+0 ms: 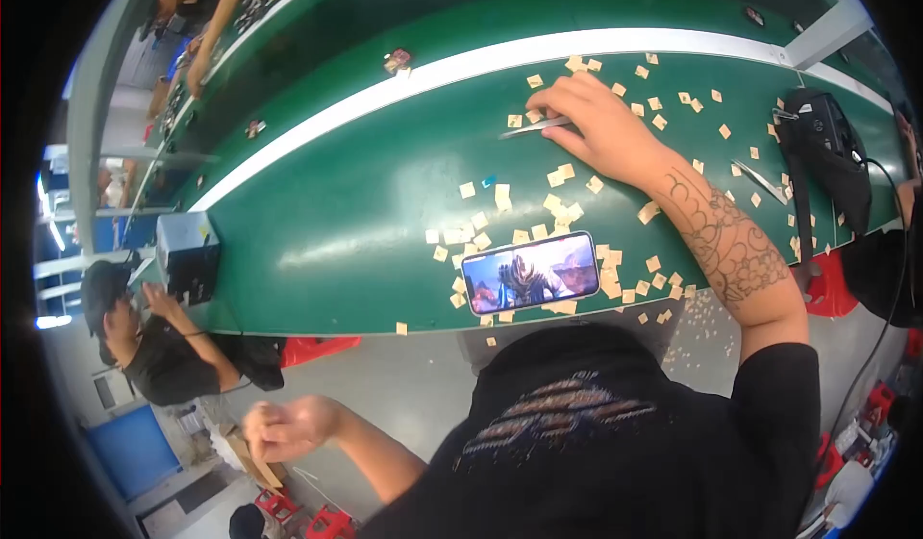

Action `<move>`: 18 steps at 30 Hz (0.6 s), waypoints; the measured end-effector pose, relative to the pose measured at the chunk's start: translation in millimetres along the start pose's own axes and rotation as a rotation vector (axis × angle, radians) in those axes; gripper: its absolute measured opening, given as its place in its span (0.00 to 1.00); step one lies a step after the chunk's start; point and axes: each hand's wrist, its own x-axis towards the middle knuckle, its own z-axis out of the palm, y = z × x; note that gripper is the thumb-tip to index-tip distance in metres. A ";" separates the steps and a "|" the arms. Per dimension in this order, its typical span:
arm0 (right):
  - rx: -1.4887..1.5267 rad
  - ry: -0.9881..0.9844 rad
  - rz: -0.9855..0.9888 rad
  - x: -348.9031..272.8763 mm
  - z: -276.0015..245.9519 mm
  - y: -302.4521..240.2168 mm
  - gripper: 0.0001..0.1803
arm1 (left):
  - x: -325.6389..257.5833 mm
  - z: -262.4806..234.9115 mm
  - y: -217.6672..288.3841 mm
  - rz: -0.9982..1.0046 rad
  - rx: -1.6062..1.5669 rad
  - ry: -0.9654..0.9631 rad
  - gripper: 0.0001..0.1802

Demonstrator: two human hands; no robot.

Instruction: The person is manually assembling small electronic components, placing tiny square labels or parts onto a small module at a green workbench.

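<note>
My right hand (pixel 604 127) reaches over the green table and pinches a pair of metal tweezers (pixel 524 130), their tips pointing left. Small cream-coloured square pieces (pixel 577 63) lie loose around that hand, some close to its fingertips. My left hand (pixel 288 428) is off the table at the lower left, with its fingers curled in; whatever they may hold is hidden. A phone (pixel 532 272) lies flat near the table's front edge, its lit screen showing an armoured figure. More square pieces (pixel 615 268) are scattered around and partly under it.
A second pair of tweezers (pixel 761 182) lies to the right, beside a black bag (pixel 829 130). A metal box (pixel 188 255) stands at the table's left end, near a co-worker (pixel 144 337). A white strip (pixel 461 55) runs along the back. Small pieces litter the floor (pixel 707 332).
</note>
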 end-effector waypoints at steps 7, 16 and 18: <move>-0.024 0.045 -0.046 11.6 8.5 -1.0 0.07 | -320.7 -91.1 -45.6 -2.081 -0.162 -0.841 0.34; 0.155 0.154 0.122 0.7 1.2 -1.3 0.09 | -296.1 20.0 -33.8 -1.724 -0.086 -1.402 0.30; 0.151 0.164 0.101 0.8 1.4 1.5 0.08 | -301.2 29.0 -13.9 -1.549 -0.084 -1.500 0.30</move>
